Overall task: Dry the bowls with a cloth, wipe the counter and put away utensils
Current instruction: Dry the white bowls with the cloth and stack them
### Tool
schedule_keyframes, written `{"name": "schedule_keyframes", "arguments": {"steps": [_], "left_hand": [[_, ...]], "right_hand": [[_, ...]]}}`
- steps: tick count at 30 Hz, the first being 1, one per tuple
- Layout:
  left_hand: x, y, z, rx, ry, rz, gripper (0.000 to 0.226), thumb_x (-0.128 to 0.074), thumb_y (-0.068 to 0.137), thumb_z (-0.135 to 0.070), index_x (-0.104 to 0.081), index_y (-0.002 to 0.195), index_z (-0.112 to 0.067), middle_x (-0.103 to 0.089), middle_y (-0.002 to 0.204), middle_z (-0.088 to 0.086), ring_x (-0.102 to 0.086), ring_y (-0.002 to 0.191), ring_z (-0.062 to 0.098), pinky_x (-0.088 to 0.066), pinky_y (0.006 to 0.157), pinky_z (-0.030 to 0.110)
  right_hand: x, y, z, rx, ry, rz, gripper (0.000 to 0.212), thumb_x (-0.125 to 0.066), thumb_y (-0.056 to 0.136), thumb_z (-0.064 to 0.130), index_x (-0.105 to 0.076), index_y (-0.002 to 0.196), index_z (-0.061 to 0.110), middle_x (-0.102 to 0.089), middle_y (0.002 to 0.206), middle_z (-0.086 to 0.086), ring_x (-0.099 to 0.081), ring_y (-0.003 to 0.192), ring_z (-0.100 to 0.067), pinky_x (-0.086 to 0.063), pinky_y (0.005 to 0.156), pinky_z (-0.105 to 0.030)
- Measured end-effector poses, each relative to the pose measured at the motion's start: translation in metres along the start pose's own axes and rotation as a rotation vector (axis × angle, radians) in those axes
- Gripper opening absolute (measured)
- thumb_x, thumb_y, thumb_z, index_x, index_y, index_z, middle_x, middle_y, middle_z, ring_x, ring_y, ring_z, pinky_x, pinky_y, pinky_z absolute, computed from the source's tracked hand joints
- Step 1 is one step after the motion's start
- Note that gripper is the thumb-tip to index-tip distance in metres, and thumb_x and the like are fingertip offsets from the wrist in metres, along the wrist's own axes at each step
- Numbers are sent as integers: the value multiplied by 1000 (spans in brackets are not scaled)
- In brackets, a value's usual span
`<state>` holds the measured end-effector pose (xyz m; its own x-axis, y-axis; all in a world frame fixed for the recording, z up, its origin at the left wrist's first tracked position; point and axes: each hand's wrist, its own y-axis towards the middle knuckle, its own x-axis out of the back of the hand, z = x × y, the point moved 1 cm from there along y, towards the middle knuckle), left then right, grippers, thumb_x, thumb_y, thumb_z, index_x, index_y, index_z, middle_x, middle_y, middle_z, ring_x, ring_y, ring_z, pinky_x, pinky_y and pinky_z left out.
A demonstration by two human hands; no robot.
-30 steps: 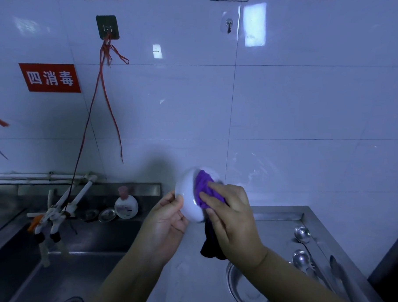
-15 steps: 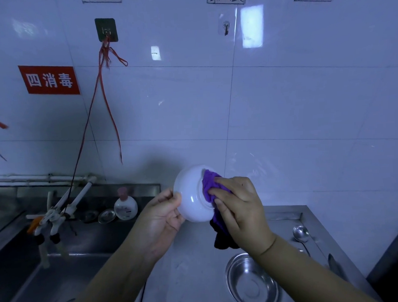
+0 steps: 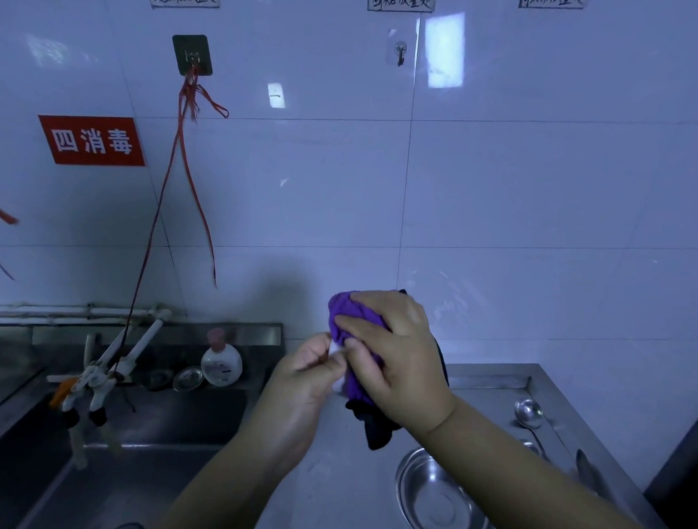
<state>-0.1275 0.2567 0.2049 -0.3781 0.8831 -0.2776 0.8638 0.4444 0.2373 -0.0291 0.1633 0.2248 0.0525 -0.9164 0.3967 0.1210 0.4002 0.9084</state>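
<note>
Both hands [image 3: 304, 380] [image 3: 399, 362] grip a cloth-wrapped [image 3: 351, 316] bowl [image 3: 336, 351], seemingly tipped on edge

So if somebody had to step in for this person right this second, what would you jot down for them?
Left hand: grips the white bowl, held up over the counter; only a sliver of the bowl shows.
Right hand: presses the purple cloth around that bowl, its dark end hanging below.
On the counter: a steel bowl near the front, spoons along the right edge.
Done: cannot tell how dry the white bowl is.
Left: finish this bowl, dry the steel bowl, wipe the counter, put away the spoons.
</note>
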Motion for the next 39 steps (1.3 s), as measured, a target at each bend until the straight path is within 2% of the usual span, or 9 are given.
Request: {"name": "schedule_keyframes", "arguments": {"steps": [3, 6, 13, 15, 20, 27, 31, 35, 39], "left_hand": [[-1, -3, -4, 28, -64, 6, 24, -59, 83, -9, -66, 105, -2, -67, 99, 26, -65, 87, 30, -54, 76, 35], [-1, -3, -8, 46, -151, 1, 35, -54, 80, -11, -61, 111, 4, -68, 105, 23, -65, 96, 29, -54, 81, 32], [-3, -2, -17, 78, -436, -16, 28, -51, 78, -10, -73, 96, -6, -71, 106, 13, -69, 95, 19, -58, 77, 29], [-3, 2, -21, 105, -540, -41, 38, -50, 80, -12, -65, 114, -4, -67, 118, 13, -65, 107, 21, -57, 81, 32], [-15, 1, -19, 204, -652, -140, 66, -52, 80, -15, -35, 142, -1, -61, 128, 13, -57, 119, 22, -53, 89, 36], [-24, -6, -12, 306, -645, -154, 43, -43, 95, -17, -45, 135, -3, -64, 120, 19, -68, 90, 26, -56, 80, 41], [-20, -7, -9, 356, -700, -198, 42, -43, 96, -18, -47, 134, 0, -62, 123, 22, -66, 96, 26, -54, 86, 42], [-17, -10, -7, 371, -833, -228, 35, -44, 95, -14, -55, 122, 6, -68, 111, 22, -71, 92, 24, -60, 70, 38], [-11, -14, -8, 394, -876, -220, 29, -48, 92, -12, -60, 109, 8, -70, 104, 23, -71, 88, 27, -60, 60, 41]], "right_hand": [[3, 8, -11, -296, 207, -24, 23, -50, 87, 19, -73, 94, 19, -60, 106, 13, -55, 103, -9, -42, 91, -22], [6, 8, -21, -572, 423, -37, 25, -49, 89, 18, -72, 93, 28, -65, 105, 6, -59, 102, -3, -41, 91, -16], [10, -21, -12, -739, 542, -164, 29, -44, 100, 11, -65, 112, 27, -61, 116, 1, -55, 111, -5, -39, 97, -17], [8, -27, -7, -766, 570, -221, 29, -42, 101, 13, -62, 118, 26, -59, 118, 3, -54, 113, -5, -39, 97, -15], [11, -10, -2, -671, 452, -288, 29, -42, 93, 19, -62, 108, 33, -54, 118, 6, -50, 113, 1, -35, 96, -8], [3, -16, 5, -195, 3, -71, 34, -44, 93, 19, -68, 113, 9, -58, 120, -4, -50, 110, -17, -39, 95, -30], [-2, -29, 3, -16, -92, -103, 39, -37, 99, 22, -69, 110, 3, -51, 125, -9, -50, 112, -25, -40, 96, -36], [-3, -43, -4, 136, -162, -99, 38, -38, 100, 24, -71, 110, 6, -46, 126, -11, -49, 116, -29, -41, 97, -44], [-3, -49, -7, -67, 5, -132, 36, -34, 100, 28, -60, 119, 15, -43, 129, -8, -44, 121, -22, -37, 103, -35]]}}
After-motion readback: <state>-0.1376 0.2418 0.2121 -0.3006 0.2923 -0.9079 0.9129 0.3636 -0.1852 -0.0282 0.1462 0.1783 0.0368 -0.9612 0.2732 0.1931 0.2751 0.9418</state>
